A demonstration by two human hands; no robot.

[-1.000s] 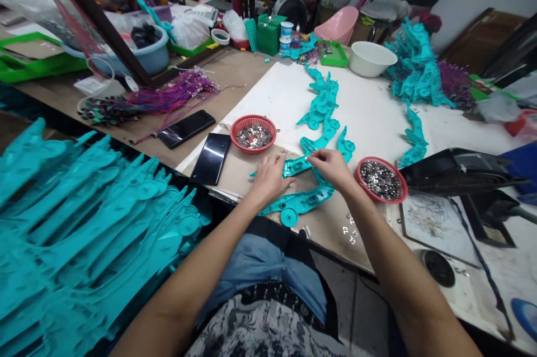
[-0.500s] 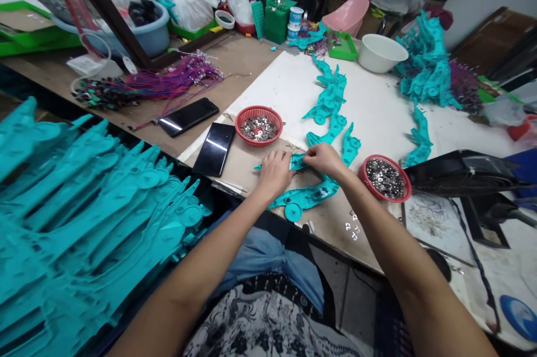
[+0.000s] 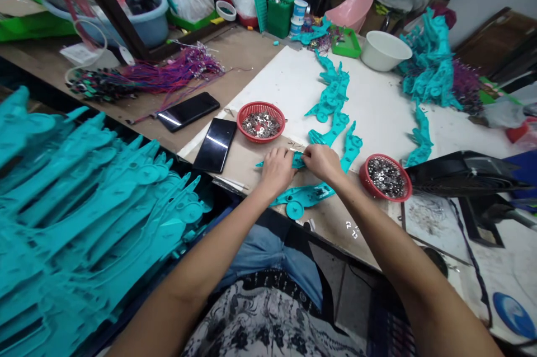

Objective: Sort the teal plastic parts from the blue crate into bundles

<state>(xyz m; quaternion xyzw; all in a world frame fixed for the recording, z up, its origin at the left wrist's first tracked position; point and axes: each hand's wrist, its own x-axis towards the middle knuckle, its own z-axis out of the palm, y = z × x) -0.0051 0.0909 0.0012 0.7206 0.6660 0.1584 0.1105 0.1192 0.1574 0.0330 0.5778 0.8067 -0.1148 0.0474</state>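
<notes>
On the near edge of the work table, a teal plastic part (image 3: 298, 160) lies mostly hidden beneath my hands. My left hand (image 3: 278, 169) presses and grips it from the left, fingers curled. My right hand (image 3: 322, 163) is closed in a pinch at its right side, with a thin, tweezer-like tool (image 3: 297, 150) pointing left from the fingers. The fingertips' exact contact is too small to make out. A larger teal piece (image 3: 308, 196) lies just in front of my hands. Small metal clips fill a red basket (image 3: 260, 139) and a second red basket (image 3: 386, 196).
Two dark phones, one nearer (image 3: 215, 145) and one farther (image 3: 188, 111), lie left. Loose metal clips (image 3: 351, 230) lie by my right forearm. Stacked teal parts (image 3: 84, 195) fill the left side. A black fan-like device (image 3: 465, 172) stands right; bundled wires (image 3: 176, 74) lie behind the phones.
My right hand has shifted slightly down, closer to my left hand, and the thin tool lies lower over the teal part. The view has moved a little.
</notes>
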